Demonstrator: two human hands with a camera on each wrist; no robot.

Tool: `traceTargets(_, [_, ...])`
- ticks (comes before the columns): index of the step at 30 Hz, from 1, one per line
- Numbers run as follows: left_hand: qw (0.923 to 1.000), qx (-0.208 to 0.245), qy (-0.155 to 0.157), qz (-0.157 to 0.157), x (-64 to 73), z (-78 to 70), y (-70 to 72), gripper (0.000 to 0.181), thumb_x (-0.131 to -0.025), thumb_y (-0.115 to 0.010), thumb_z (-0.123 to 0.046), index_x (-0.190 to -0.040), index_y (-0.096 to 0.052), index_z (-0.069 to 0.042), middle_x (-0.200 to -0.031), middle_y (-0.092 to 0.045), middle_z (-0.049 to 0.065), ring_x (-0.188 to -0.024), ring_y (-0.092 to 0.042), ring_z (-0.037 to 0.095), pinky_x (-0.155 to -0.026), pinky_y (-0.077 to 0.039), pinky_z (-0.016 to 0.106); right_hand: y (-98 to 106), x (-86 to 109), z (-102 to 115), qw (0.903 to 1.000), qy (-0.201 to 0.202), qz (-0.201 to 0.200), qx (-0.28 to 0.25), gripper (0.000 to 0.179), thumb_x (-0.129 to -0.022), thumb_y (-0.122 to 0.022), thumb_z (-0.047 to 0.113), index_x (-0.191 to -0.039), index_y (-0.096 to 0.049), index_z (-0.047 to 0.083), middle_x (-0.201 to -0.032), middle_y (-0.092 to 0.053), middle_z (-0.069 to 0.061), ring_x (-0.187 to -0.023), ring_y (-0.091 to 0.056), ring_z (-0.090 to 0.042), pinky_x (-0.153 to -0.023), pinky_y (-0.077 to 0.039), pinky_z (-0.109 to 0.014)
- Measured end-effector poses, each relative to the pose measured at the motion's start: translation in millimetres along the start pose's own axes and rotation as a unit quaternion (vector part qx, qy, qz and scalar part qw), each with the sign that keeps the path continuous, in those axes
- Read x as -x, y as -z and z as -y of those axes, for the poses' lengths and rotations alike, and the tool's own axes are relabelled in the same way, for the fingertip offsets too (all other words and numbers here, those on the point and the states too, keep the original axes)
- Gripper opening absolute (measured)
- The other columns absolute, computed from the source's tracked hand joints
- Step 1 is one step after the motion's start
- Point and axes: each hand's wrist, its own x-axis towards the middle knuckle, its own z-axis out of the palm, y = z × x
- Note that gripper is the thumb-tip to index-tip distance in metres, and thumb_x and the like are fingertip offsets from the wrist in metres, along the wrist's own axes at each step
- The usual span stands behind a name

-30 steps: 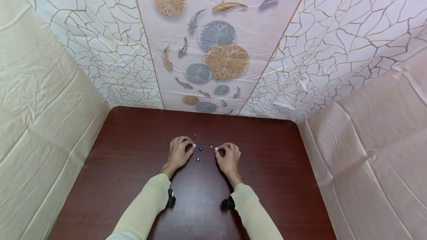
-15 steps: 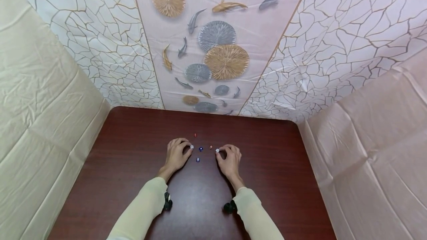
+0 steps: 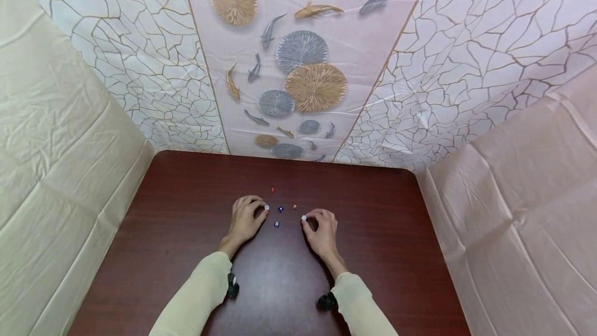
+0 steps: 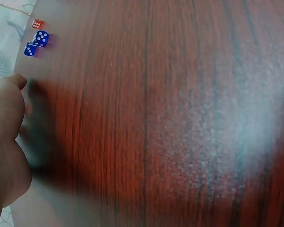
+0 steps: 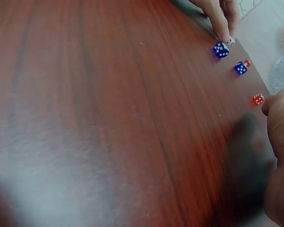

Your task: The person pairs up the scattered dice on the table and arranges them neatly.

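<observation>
My left hand (image 3: 244, 219) pinches a white die (image 3: 267, 207) between thumb and fingertips, low over the table. On the other side, my right hand (image 3: 323, 231) pinches a second white die (image 3: 303, 218) the same way. Between the hands lie two blue dice, one farther back (image 3: 281, 209) and one nearer me (image 3: 276, 224). A red die (image 3: 295, 206) sits just beyond the right fingertips, and another red die (image 3: 272, 190) lies farthest back. In the left wrist view the hand (image 4: 7, 142) hides its die.
The dark red-brown wooden table (image 3: 186, 196) has a glossy spot of reflected light in front. Patterned cloth (image 3: 289, 92) hangs behind it, and pale cloth walls (image 3: 508, 211) stand at both sides. Each wrist carries a small black camera (image 3: 326, 302).
My right hand draws its white die toward me, away from the red die. My left hand shifts a little left and nearer with its white die. The other dice stay put.
</observation>
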Motion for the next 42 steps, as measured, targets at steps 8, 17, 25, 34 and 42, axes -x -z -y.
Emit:
traceTargets(8, [0.9998, 0.004, -0.009, -0.015, 3.6, 1.2, -1.2, 0.016, -0.099, -0.088, -0.016, -0.112, -0.085, -0.008, -0.129, -0.078, 0.013, -0.13, -0.066, 0.042, -0.126, -0.038, 0.069, 4.5, 16.4, 7.2, 0.9985, 0.055, -0.001, 0.0, 0.016, -0.092, -0.091, 0.009, -0.106, -0.084, 0.005, -0.12, -0.078, -0.013, -0.128, -0.063, -0.041, -0.112, -0.04, -0.058])
traceTargets(17, [0.9995, 0.009, -0.019, -0.024, 5.9, 4.0, -1.7, 0.014, -0.099, -0.087, -0.017, -0.111, -0.085, -0.009, -0.127, -0.078, 0.011, -0.128, -0.066, 0.041, -0.124, -0.039, 0.071, 2.5, 35.2, 3.6, 0.9923, 0.121, -0.003, 0.024, 0.017, -0.089, -0.093, 0.007, -0.102, -0.083, 0.006, -0.118, -0.077, -0.014, -0.124, -0.064, -0.041, -0.11, -0.042, -0.061])
traceTargets(25, [0.9995, 0.016, -0.02, -0.02, 12.0, 1.4, 5.5, 0.013, -0.099, -0.088, -0.017, -0.109, -0.085, -0.01, -0.124, -0.08, 0.011, -0.126, -0.069, 0.04, -0.122, -0.043, 0.069, 0.7, 46.9, 3.6, 0.9859, 0.166, 0.006, 0.017, 0.018, -0.086, -0.095, 0.005, -0.099, -0.082, 0.006, -0.12, -0.077, -0.018, -0.124, -0.066, -0.043, -0.109, -0.045, -0.065])
traceTargets(34, [0.9984, 0.028, -0.044, -0.021, 27.9, 1.8, 11.3, 0.013, -0.098, -0.09, -0.014, -0.109, -0.085, -0.008, -0.119, -0.08, 0.011, -0.121, -0.072, 0.039, -0.119, -0.045, 0.069, -2.7, 50.2, -0.2, 0.9843, 0.175, 0.015, 0.015, 0.019, -0.085, -0.096, 0.008, -0.098, -0.082, 0.01, -0.121, -0.077, -0.015, -0.127, -0.065, -0.041, -0.114, -0.042, -0.065])
traceTargets(42, [0.9966, 0.026, -0.067, -0.04, 41.8, 2.5, 7.9, 0.016, -0.094, -0.093, -0.012, -0.107, -0.086, -0.008, -0.115, -0.081, 0.008, -0.117, -0.074, 0.036, -0.115, -0.049, 0.069, -3.0, 51.8, -2.1, 0.9853, 0.168, 0.024, 0.017, 0.018, -0.086, -0.095, 0.011, -0.099, -0.083, 0.011, -0.125, -0.076, -0.015, -0.13, -0.064, -0.041, -0.116, -0.04, -0.065])
